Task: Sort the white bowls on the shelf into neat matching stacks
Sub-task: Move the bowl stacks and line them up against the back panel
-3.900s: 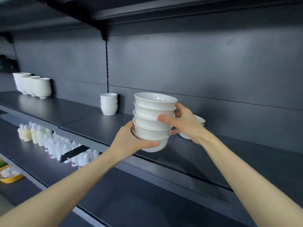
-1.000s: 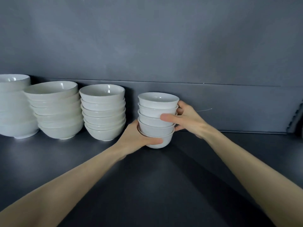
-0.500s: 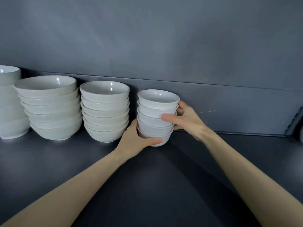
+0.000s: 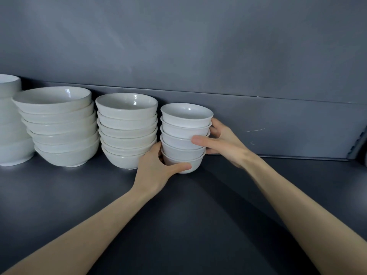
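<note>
A stack of several small white bowls stands on the dark shelf near the back wall. My left hand grips the bottom bowl from the left, thumb curled under its front. My right hand holds the stack's right side, thumb across the middle bowls, fingers behind. To the left stand a stack of medium bowls, then a stack of wider bowls, and at the frame's left edge a stack of large bowls.
The grey back wall rises right behind the stacks. A shelf bracket shows at the far right edge. Bare shelf surface stretches to the right of the small stack and in front of all stacks.
Both hands carried the small stack from another shelf section to this row and lowered it beside the medium bowls. In the last half second it moved slightly toward the wall.
</note>
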`<action>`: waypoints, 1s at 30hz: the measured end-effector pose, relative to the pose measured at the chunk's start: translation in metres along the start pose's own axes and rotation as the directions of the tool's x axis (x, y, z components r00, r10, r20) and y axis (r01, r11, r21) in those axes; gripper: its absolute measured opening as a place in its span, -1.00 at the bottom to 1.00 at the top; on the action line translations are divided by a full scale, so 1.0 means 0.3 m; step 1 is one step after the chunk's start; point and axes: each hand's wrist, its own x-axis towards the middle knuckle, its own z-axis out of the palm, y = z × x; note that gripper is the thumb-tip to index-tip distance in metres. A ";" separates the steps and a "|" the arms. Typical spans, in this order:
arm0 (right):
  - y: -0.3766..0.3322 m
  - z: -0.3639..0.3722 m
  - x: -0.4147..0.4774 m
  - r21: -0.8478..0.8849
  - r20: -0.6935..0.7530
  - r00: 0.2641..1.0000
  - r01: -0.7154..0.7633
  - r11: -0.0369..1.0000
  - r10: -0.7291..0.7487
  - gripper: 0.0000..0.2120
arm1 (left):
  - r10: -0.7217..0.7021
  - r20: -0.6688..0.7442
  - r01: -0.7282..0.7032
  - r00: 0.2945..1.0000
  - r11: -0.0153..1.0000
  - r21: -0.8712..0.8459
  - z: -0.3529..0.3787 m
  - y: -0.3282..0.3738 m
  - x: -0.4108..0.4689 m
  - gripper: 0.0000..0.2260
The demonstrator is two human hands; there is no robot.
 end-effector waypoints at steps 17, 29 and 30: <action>-0.002 0.028 0.001 0.002 -0.113 0.993 0.039 0.999 -0.038 -0.37 | 0.056 0.060 -0.053 0.997 0.997 -0.056 0.006 -0.016 0.002 -0.37; -0.030 0.022 -0.006 0.021 -0.136 0.988 0.077 0.997 -0.074 -0.59 | 0.068 0.067 -0.064 0.995 0.996 -0.062 0.009 -0.026 0.012 -0.39; -0.031 0.023 -0.006 0.021 -0.136 0.988 0.079 0.997 -0.075 -0.59 | 0.066 0.068 -0.062 0.996 0.996 -0.061 0.010 -0.025 0.012 -0.39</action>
